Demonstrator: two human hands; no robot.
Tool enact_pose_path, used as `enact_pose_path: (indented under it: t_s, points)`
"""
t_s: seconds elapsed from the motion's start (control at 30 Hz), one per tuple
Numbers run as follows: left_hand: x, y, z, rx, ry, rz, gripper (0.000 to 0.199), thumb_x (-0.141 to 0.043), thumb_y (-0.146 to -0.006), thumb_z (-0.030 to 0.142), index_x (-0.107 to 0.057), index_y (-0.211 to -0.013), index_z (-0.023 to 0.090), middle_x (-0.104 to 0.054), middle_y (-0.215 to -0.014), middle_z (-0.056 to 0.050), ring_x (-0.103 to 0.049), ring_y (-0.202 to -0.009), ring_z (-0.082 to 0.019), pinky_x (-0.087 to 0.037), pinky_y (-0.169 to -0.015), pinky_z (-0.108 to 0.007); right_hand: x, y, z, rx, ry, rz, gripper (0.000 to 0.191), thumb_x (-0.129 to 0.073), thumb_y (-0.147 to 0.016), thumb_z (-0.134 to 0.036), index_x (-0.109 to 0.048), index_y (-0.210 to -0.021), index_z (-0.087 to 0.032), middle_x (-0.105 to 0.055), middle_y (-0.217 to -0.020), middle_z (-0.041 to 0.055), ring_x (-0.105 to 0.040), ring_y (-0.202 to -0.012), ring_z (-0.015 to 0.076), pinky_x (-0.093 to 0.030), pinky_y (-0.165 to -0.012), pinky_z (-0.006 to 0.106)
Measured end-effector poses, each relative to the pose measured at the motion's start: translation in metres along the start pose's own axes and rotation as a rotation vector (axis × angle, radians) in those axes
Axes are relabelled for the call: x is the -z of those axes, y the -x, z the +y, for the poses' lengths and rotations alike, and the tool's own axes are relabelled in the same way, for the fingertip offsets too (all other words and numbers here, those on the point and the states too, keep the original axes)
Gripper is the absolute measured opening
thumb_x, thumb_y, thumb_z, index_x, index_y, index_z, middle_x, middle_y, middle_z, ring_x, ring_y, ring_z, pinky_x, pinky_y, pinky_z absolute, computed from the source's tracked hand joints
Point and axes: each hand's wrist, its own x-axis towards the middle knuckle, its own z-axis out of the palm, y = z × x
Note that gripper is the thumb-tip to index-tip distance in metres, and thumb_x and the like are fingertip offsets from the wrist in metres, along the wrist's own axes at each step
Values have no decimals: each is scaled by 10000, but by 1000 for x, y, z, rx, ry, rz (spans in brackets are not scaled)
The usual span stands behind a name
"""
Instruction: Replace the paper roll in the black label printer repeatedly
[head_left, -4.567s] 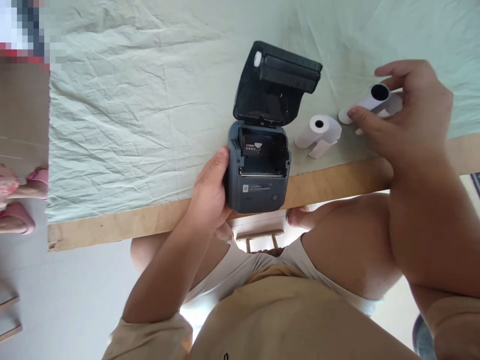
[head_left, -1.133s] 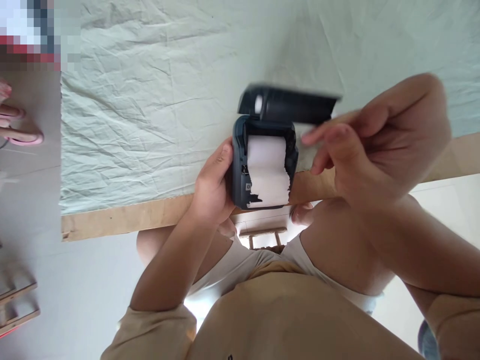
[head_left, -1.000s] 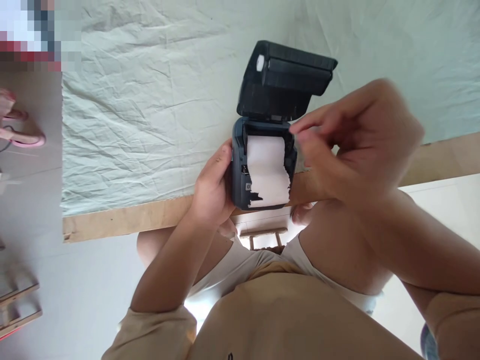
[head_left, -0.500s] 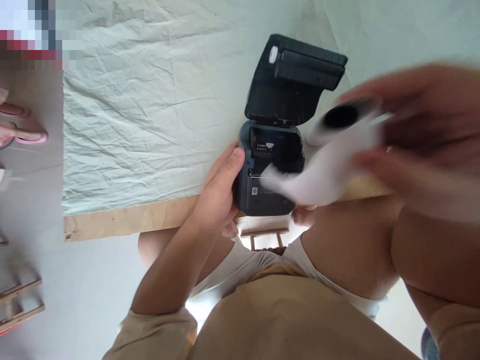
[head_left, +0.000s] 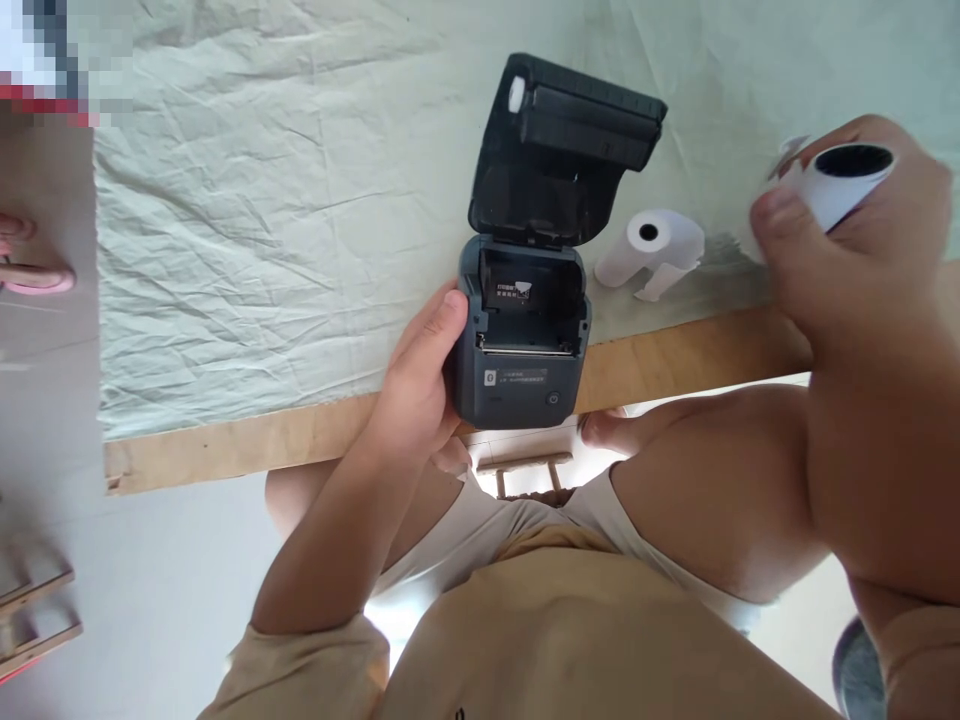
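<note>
left hand (head_left: 421, 380) is gripping the open portable printer (head_left: 517, 400) over the table edge (head_left: 690, 350), risking a drop if that grip slips; right hand (head_left: 862, 260) is clutching the wide-core paper roll (head_left: 831, 198), maybe denting it by squeezing

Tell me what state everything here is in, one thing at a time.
Printer, held in the left grip
Printer lid, open
Paper bay, uncovered
Small-core paper roll, upright on the cloth, end loose
Wide-core paper roll, held in the right grip
Cloth, wrinkled
</note>
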Motion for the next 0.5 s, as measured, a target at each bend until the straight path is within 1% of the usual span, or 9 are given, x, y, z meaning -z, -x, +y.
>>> enact_pose_path:
  t_s: [0.07,0.13,0.17,0.27,0.33,0.37,0.4,0.43,0.5]
  points:
    - [1,0,0,7,-21,0,489,-728,-1070,689,-799,-1318,274,-903,-1174,-97,-848,-1294,-428,-750,-995,-569,4,2,-7,15,114,-82,514,-757,-1006,-760,-708,-1077,-253,-826,-1147,148,-787,-1043,286,-563,-887,459]
    - [2,-1,0,-8,-40,1,438,-740,-1075,644,-800,-1304,276,-902,-1183,-89,-850,-1288,-423,-750,-989,-550,5,0,-11,3,191,-133,423,-840,-981,-606,-711,-1188,-260,-829,-1207,131,-781,-1053,270,-569,-925,453]
    - [2,-1,0,-22,-48,0,398,-742,-1079,611,-802,-1288,278,-902,-1186,-85,-850,-1286,-418,-749,-984,-541,5,-1,-11,-10,216,-143,421,-885,-946,-516,-701,-1233,-269,-832,-1205,117,-775,-1034,259,-568,-933,451]
    - [4,-1,-2,-56,-64,-10,324,-725,-1088,552,-806,-1244,280,-904,-1190,-78,-846,-1292,-404,-747,-977,-526,2,-7,-13,-110,260,-192,624,-941,-848,-316,-636,-1392,-309,-852,-1204,88,-770,-1014,251,-572,-952,455]
    - [5,-1,-3,-61,-73,-14,318,-724,-1083,552,-807,-1217,276,-905,-1180,-81,-845,-1289,-404,-745,-975,-526,1,-8,-15,-205,287,-259,757,-948,-831,-311,-581,-1493,-326,-866,-1183,87,-770,-997,264,-581,-937,466]
    - [5,-1,-3,-59,-76,-14,322,-728,-1080,559,-806,-1208,274,-905,-1175,-83,-846,-1286,-407,-744,-977,-529,0,-8,-17,-219,290,-275,794,-949,-831,-335,-564,-1525,-321,-868,-1196,97,-773,-1003,274,-587,-933,471]
    - [5,-1,-3,-56,-76,-11,330,-731,-1077,569,-806,-1202,272,-905,-1172,-86,-848,-1282,-410,-742,-981,-533,0,-8,-19,-187,280,-268,798,-935,-840,-359,-561,-1543,-307,-862,-1239,118,-782,-1043,288,-592,-944,478]
    - [5,-1,-3,-54,-74,-6,342,-733,-1075,580,-805,-1199,270,-904,-1170,-90,-849,-1279,-414,-741,-986,-538,0,-6,-21,-105,255,-231,761,-904,-858,-370,-577,-1541,-290,-848,-1293,138,-790,-1108,305,-596,-966,484]
    - [4,-1,-3,-48,-62,6,369,-734,-1075,603,-806,-1212,267,-902,-1179,-98,-850,-1284,-421,-738,-1002,-547,0,-2,-29,147,176,-65,565,-789,-919,-344,-660,-1463,-264,-814,-1342,152,-792,-1203,323,-601,-988,479]
